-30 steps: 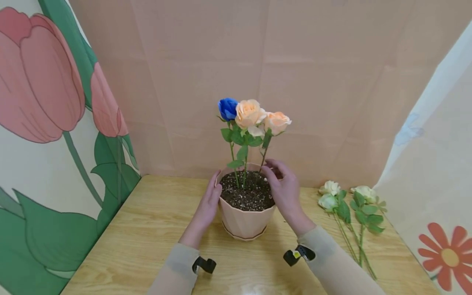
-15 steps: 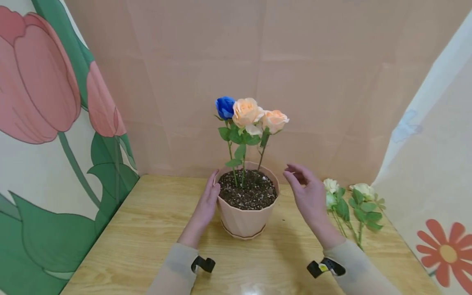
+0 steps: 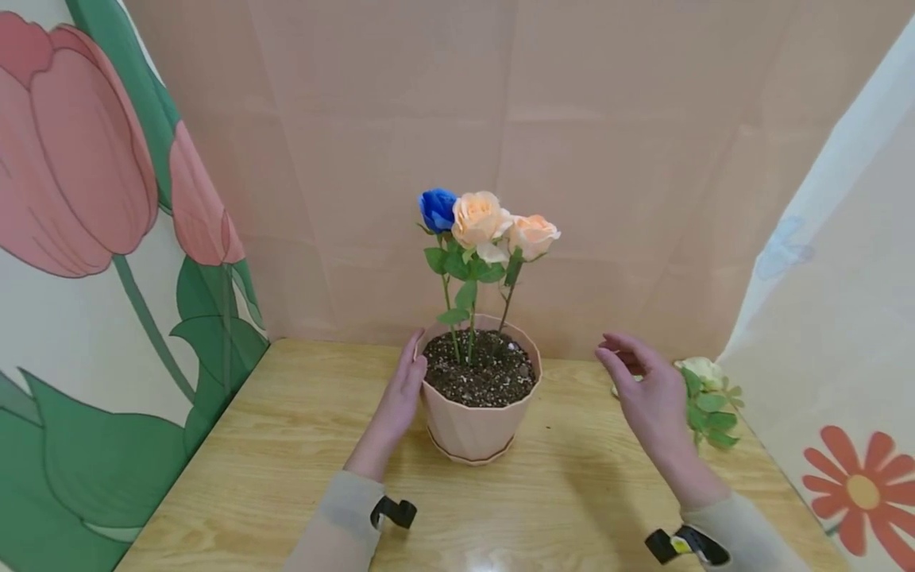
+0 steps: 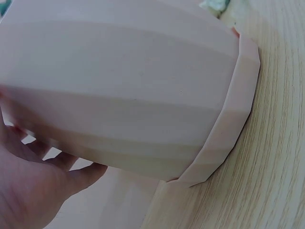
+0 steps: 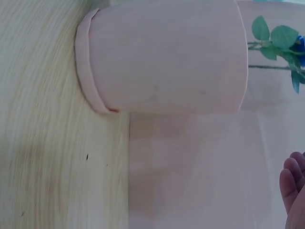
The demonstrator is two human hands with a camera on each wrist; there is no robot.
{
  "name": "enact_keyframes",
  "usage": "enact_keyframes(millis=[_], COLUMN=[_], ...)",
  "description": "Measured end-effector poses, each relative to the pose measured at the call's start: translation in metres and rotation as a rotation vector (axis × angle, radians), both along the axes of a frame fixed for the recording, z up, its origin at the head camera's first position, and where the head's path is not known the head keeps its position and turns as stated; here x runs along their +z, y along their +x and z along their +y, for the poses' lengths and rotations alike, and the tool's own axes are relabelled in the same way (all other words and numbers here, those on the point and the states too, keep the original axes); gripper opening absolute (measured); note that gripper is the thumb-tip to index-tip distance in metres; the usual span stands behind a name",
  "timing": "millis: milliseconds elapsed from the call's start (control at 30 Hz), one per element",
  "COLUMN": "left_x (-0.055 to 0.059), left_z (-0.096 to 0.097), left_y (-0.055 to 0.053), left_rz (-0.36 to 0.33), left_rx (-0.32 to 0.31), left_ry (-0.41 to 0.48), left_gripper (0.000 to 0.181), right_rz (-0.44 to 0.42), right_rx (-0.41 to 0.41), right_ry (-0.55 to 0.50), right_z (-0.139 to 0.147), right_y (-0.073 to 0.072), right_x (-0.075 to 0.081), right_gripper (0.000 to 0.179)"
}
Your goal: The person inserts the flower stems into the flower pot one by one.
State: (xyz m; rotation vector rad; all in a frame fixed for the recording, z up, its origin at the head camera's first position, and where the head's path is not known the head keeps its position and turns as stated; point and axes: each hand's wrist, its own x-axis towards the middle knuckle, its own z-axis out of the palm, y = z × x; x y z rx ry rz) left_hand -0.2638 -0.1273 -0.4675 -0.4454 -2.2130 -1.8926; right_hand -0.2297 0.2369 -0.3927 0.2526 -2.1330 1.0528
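A pale pink flowerpot full of dark speckled soil stands on the table in its saucer. Three roses rise from the soil: one blue rose, one peach rose and, to the right, another peach rose. My left hand rests along the pot's left side; in the left wrist view its fingers lie against the pot wall. My right hand hovers to the right of the pot with loosely bent fingers and holds nothing. It partly covers the white roses lying on the table.
The wooden table meets a pink cloth backdrop behind the pot. A panel with painted tulips borders the left side, and a white panel with a red flower the right.
My right hand has left the right peach rose's stem and moved right, over toward the lying white roses. My left hand stays at the pot.
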Motion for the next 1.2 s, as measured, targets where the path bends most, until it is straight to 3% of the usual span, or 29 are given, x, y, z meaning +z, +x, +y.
enact_keyframes(millis=[400, 800, 1200], left_x=[-0.002, -0.001, -0.002], left_z=[-0.001, -0.003, -0.002], left_y=[0.000, 0.001, -0.002], left_rz=[-0.005, -0.003, 0.003], left_rx=[0.000, 0.003, -0.004], left_ry=[0.009, -0.002, 0.000], left_gripper=[0.061, 0.060, 0.060], right_rz=[-0.034, -0.150, -0.397], right_rx=[-0.097, -0.138, -0.170], right_ry=[0.014, 0.142, 0.298], right_z=[0.034, 0.085, 0.121], right_y=[0.008, 0.016, 0.018], right_x=[-0.018, -0.045, -0.075], right_gripper=[0.025, 0.031, 0.053])
